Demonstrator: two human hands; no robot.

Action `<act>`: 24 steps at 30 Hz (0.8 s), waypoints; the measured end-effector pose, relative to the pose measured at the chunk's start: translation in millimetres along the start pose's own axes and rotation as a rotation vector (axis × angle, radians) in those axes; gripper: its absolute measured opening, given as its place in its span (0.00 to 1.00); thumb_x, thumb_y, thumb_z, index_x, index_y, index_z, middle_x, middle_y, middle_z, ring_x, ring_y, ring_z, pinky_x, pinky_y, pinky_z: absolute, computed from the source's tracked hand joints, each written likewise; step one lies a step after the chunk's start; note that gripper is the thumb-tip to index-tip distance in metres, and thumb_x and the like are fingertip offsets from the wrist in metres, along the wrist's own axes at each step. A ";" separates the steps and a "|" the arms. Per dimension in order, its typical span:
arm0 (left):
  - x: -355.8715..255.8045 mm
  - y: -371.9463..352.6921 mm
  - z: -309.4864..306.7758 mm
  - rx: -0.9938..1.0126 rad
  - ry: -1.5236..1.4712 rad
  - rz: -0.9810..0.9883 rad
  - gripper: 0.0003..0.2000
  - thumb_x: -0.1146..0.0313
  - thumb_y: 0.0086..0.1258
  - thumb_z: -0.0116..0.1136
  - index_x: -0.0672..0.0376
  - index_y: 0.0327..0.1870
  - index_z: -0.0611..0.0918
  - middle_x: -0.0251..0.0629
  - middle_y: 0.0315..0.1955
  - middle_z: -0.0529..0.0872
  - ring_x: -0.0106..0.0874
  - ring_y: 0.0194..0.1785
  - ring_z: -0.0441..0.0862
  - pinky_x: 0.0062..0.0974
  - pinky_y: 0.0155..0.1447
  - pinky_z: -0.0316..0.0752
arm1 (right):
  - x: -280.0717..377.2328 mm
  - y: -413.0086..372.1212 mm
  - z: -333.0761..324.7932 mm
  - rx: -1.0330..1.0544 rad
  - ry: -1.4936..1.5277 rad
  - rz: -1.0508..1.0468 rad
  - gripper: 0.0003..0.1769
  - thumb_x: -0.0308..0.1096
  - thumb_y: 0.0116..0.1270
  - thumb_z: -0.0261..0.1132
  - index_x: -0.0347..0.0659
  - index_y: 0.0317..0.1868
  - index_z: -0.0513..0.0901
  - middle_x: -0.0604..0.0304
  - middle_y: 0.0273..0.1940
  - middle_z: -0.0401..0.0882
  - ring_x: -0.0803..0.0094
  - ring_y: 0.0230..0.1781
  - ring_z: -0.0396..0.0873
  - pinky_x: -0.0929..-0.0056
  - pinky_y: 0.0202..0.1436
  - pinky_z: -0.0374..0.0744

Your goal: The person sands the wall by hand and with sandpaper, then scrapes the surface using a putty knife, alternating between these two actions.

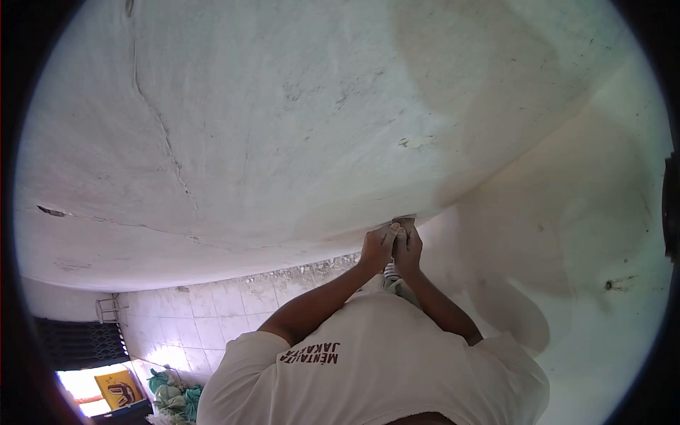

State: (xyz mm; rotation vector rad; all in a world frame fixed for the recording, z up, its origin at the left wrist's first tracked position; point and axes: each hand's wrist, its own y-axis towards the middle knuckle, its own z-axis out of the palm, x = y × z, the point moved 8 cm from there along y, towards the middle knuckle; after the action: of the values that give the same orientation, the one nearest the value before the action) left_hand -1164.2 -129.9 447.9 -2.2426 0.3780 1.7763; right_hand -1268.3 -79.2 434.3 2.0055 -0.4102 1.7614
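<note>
My left hand [378,249] and my right hand [409,249] are close together in front of my chest, fingers closed. Between them they grip a small flat grey-brown piece [404,220], its far edge against the wall [283,156] near the corner. It looks like a scraper blade, but the fingers cover most of it. The wall is pale, with long cracks, scuffs and a chipped patch [416,142] above my hands.
A second wall [567,241] meets the first close on my right. White crumbs [312,270] lie along the tiled floor [202,312] at the wall's foot. Green bundles [173,397], a yellow box [118,389] and a dark folding gate [78,345] stand at lower left.
</note>
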 end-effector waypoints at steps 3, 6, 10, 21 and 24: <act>5.9 -5.4 2.5 -0.017 -0.049 0.010 0.21 0.56 0.76 0.50 0.67 0.29 0.80 0.43 0.16 0.78 0.31 0.20 0.73 0.33 0.29 0.70 | 3.4 -0.6 0.2 0.036 -0.010 0.008 0.14 0.37 0.77 0.51 0.33 0.46 0.76 0.61 0.31 0.77 0.77 0.30 0.73 0.74 0.32 0.74; 5.9 -2.6 3.7 -0.001 -0.059 0.043 0.22 0.55 0.77 0.48 0.67 0.32 0.80 0.42 0.19 0.78 0.29 0.23 0.72 0.32 0.31 0.70 | 15.4 -1.5 -0.4 -0.006 -0.025 -0.098 0.16 0.38 0.77 0.51 0.33 0.49 0.78 0.60 0.31 0.80 0.78 0.26 0.74 0.74 0.28 0.74; 2.7 0.7 2.5 0.081 -0.047 0.095 0.22 0.54 0.78 0.46 0.67 0.34 0.80 0.43 0.22 0.80 0.29 0.26 0.73 0.31 0.34 0.71 | 15.4 -6.6 -0.4 -0.041 -0.031 -0.053 0.15 0.37 0.77 0.51 0.33 0.49 0.78 0.58 0.33 0.81 0.76 0.30 0.76 0.73 0.33 0.75; -0.9 -1.7 0.7 0.060 -0.113 0.083 0.20 0.58 0.76 0.50 0.69 0.30 0.78 0.49 0.20 0.77 0.32 0.24 0.71 0.34 0.33 0.70 | 3.2 -4.5 -1.8 -0.039 -0.019 -0.039 0.15 0.35 0.76 0.51 0.33 0.51 0.78 0.55 0.35 0.82 0.74 0.34 0.78 0.71 0.39 0.77; 9.9 0.1 5.5 0.065 -0.086 0.039 0.20 0.58 0.77 0.50 0.69 0.30 0.78 0.48 0.20 0.77 0.32 0.24 0.70 0.34 0.32 0.69 | 6.3 -7.2 -2.9 -0.042 -0.069 0.029 0.15 0.35 0.76 0.50 0.33 0.50 0.78 0.56 0.34 0.82 0.75 0.32 0.78 0.72 0.37 0.77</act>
State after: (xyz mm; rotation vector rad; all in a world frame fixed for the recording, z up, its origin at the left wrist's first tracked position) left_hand -1167.1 -128.5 437.1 -2.1207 0.4582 1.8452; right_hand -1266.3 -71.2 439.9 2.0453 -0.4964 1.6903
